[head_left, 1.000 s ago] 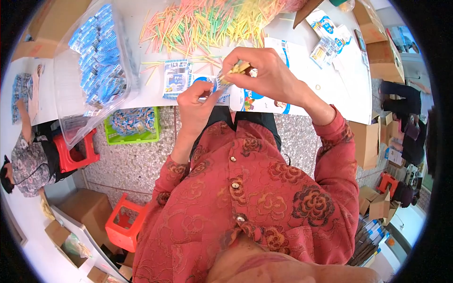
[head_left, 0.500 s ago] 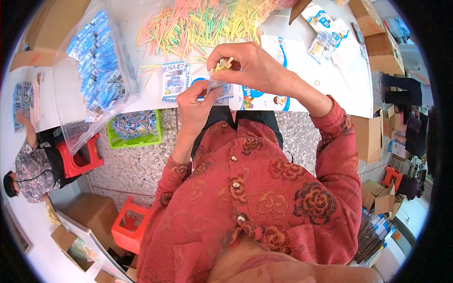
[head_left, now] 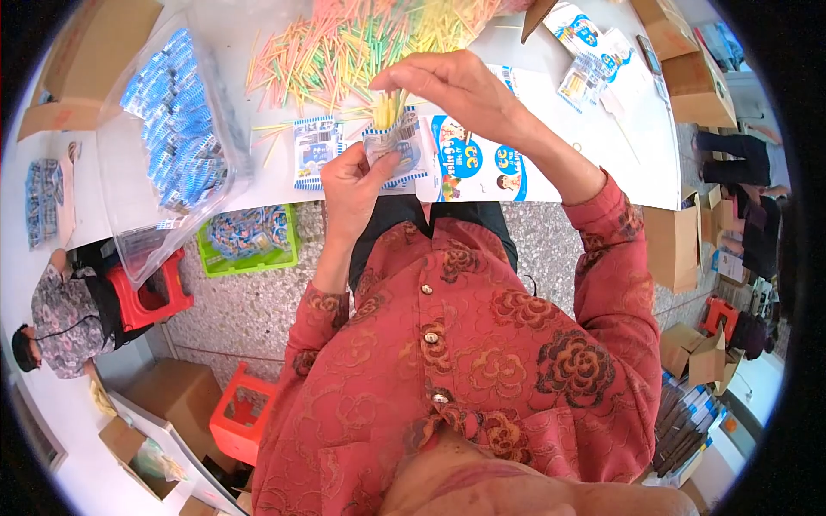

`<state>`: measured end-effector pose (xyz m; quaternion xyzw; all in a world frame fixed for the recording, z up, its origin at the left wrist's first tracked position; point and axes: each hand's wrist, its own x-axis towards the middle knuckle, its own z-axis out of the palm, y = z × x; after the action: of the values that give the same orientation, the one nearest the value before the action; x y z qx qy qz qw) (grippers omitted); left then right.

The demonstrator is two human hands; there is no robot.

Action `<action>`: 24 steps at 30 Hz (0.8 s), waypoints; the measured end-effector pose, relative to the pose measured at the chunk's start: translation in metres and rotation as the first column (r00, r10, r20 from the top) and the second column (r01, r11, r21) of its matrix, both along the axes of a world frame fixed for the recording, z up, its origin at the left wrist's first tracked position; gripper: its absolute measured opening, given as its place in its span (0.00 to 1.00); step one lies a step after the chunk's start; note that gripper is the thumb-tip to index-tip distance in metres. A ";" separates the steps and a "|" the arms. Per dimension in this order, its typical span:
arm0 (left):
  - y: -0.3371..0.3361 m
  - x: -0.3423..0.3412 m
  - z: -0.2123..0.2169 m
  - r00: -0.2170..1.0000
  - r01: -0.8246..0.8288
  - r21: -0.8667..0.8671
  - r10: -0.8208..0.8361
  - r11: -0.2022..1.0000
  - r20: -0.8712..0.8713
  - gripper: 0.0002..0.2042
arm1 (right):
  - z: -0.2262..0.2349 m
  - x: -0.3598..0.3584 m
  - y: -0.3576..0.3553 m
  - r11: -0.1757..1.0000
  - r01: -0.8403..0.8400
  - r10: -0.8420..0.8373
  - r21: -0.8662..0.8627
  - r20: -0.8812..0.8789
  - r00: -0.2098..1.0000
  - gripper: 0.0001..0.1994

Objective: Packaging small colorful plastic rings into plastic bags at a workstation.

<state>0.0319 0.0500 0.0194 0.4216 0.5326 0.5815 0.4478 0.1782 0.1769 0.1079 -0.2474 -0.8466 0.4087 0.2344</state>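
Observation:
My left hand [head_left: 351, 191] is closed on a small blue-and-white packet [head_left: 403, 148], held upright with its mouth away from me. A bunch of pale yellow and green thin sticks [head_left: 389, 110] stands partly out of that mouth. Just over the stick tops reaches my right hand [head_left: 469, 93], fingers stretched out and apart from the thumb, gripping nothing that I can see. Beyond both hands spreads a big pile of loose pink, green and yellow sticks [head_left: 344, 64]. Another blue-and-white packet [head_left: 315, 153] lies left of my left hand.
A clear plastic tub [head_left: 234, 163] with filled blue packets [head_left: 176, 120] stands at the left. Printed white cards [head_left: 482, 163] lie right of the packet. A green crate [head_left: 249, 262] and red stools [head_left: 241, 413] are on the floor. At far left sits another person [head_left: 69, 305].
The sticks my right hand was pinching now stand in the packet's mouth. My right hand has let go and moved up and away; the packet is more upright in my left hand.

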 end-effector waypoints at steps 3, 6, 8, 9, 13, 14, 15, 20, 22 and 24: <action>0.000 0.000 0.001 0.999 0.010 0.013 -0.010 1.000 0.031 0.08 | 0.006 0.001 0.003 0.987 -0.032 0.016 -0.155 -0.104 0.994 0.16; 0.001 0.004 0.006 0.994 0.007 0.026 -0.010 1.000 0.106 0.08 | 0.002 -0.001 0.005 0.986 -0.069 0.053 -0.153 -0.107 0.993 0.16; 0.002 0.005 0.008 0.994 0.012 0.026 -0.015 1.000 0.112 0.08 | -0.005 -0.003 0.005 0.983 -0.146 0.129 -0.114 -0.144 0.981 0.17; 0.002 0.005 0.008 0.993 0.014 0.027 -0.017 1.000 0.118 0.08 | -0.005 -0.002 0.004 0.983 -0.143 0.127 -0.114 -0.144 0.981 0.17; 0.003 0.003 0.007 0.994 0.037 0.037 -0.040 0.999 0.099 0.08 | -0.005 -0.004 -0.002 0.952 -0.134 0.111 -0.276 -0.097 0.989 0.18; 0.003 0.003 0.007 0.994 0.029 0.042 -0.033 0.999 0.100 0.09 | -0.005 -0.005 -0.003 0.949 -0.130 0.109 -0.287 -0.087 0.990 0.18; 0.004 0.002 0.006 0.994 0.020 0.048 -0.025 0.999 0.102 0.09 | -0.007 -0.006 -0.005 0.949 -0.129 0.109 -0.287 -0.087 0.990 0.18; 0.004 0.002 0.001 0.993 0.014 0.056 -0.021 0.998 0.118 0.09 | -0.005 -0.010 -0.011 0.982 -0.092 0.080 -0.162 -0.075 0.994 0.16; 0.004 0.002 0.000 0.991 0.001 0.058 -0.008 0.998 0.135 0.09 | -0.008 -0.008 -0.012 0.984 -0.089 0.079 -0.157 -0.066 0.995 0.16; 0.005 0.003 0.000 0.988 -0.012 0.062 0.002 0.998 0.152 0.09 | -0.012 -0.008 -0.013 0.985 -0.084 0.076 -0.151 -0.058 0.995 0.16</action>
<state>0.0349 0.0548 0.0196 0.3882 0.4798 0.6299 0.4715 0.1705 0.1641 0.0954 -0.2199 -0.8157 0.4877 0.2199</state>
